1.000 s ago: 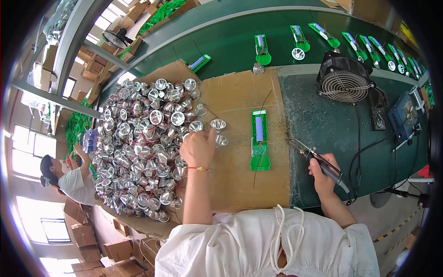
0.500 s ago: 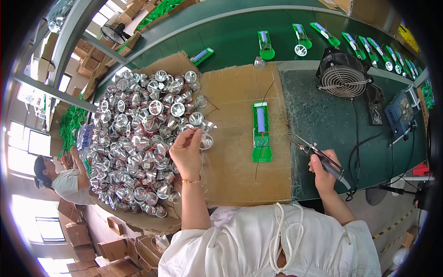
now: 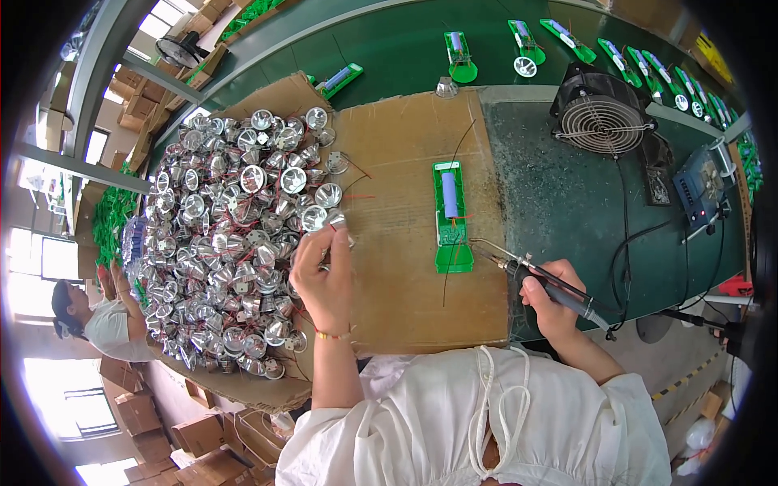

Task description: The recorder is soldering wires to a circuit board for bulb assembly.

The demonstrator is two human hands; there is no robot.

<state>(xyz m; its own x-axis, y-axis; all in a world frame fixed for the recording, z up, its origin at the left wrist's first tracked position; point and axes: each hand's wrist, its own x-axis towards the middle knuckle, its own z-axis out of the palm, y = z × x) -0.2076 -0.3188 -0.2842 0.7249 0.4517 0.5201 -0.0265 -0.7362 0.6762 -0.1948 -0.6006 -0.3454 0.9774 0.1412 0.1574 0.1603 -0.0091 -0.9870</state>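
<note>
Right now, the green plastic housing [image 3: 454, 261] is lying on the brown cardboard sheet [image 3: 397, 304] between the two hands, its long axis running away from the body, the flared end sitting nearest the person. Over on the right, the right hand [image 3: 556, 301] is wrapping firmly around a soldering iron [image 3: 577, 300], and that side is coming out as the nearer one: the iron's metal tip is pointing leftward and away, hovering just beside the housing's right edge, next to the circuit board [image 3: 450, 236]. Whether it is touching a wire there, I cannot tell.

Across on the left, the left hand [image 3: 321, 274] is pinching a silver reflector cup [image 3: 335, 217] at the fingertips, though whether by its rim or its lead is staying unclear. That hand is hanging at the right edge of the heap of reflectors [image 3: 231, 235], with bare cardboard separating it from the housing. So the housing is lying to the right of the left hand and to the left of the right, slightly farther out than both, its purple battery cell [image 3: 449, 194] filling the farther half.
</note>
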